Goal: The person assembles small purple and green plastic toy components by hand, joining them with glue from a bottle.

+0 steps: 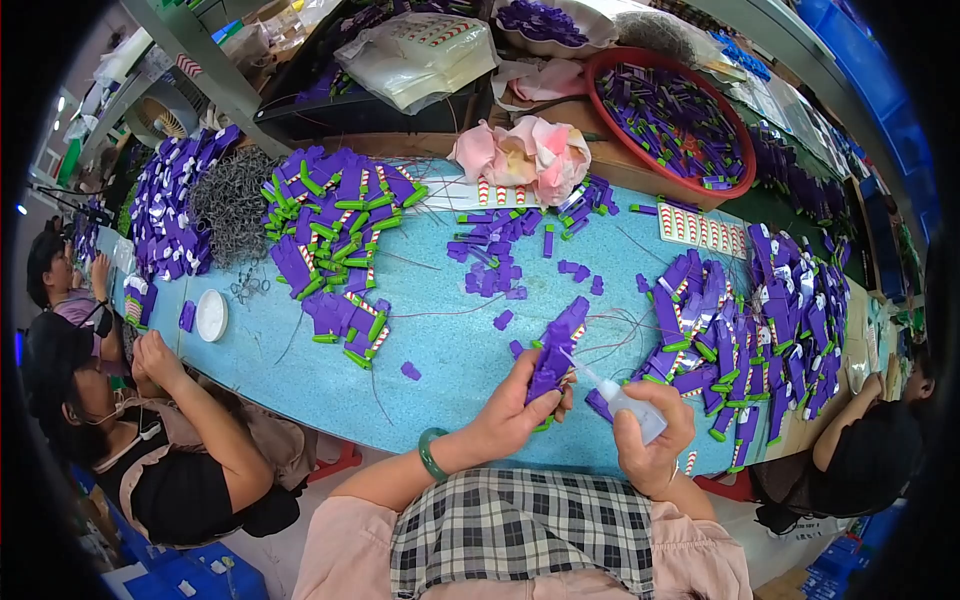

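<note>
My left hand, a green bangle on its wrist, is closed around a purple plastic part held up over the table's front edge. In my right hand is a small translucent squeeze bottle with a thin nozzle. The nozzle's tip points up and left at the purple part, very close to it; whether they touch I cannot tell. Thin reddish wires trail on the table behind the part. Just right of my right hand lies a heap of purple and green parts.
The blue table carries another purple and green heap, grey metal rings and a white round dish. Farther back are a pink cloth, a sticker sheet and a red basin. People sit at left and right.
</note>
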Motion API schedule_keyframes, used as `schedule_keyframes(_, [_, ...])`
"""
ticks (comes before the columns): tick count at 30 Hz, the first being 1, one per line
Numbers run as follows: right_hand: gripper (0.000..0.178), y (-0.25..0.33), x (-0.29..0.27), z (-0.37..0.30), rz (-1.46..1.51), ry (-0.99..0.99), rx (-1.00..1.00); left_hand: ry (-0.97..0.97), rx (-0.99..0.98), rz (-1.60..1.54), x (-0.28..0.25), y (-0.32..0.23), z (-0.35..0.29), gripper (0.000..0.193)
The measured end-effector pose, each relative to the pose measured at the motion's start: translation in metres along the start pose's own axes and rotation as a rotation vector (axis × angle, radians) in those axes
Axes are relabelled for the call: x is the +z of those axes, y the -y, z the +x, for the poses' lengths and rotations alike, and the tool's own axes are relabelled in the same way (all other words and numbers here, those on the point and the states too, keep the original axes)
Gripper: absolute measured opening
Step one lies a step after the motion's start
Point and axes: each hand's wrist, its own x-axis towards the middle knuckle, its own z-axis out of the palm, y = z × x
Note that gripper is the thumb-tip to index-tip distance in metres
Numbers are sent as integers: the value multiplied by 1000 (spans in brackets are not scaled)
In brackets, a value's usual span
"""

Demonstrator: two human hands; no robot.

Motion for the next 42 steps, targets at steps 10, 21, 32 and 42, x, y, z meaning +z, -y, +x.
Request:
schedule_keyframes(10, [20,-4,2,-1,69,42,94,-43,-51,-473,3,-11,3,33])
schedule_keyframes(21, [20,-3,5,-2,65,27,82,-45,29,-237,4,-5,1,31])
schedule_keyframes(32, [22,0,5,0,64,60,33,-129,88,192,4,2,0,42])
schedule_keyframes(42, [22,2,4,-1,60,40,-14,-42,50,-172,-1,-2,2,40])
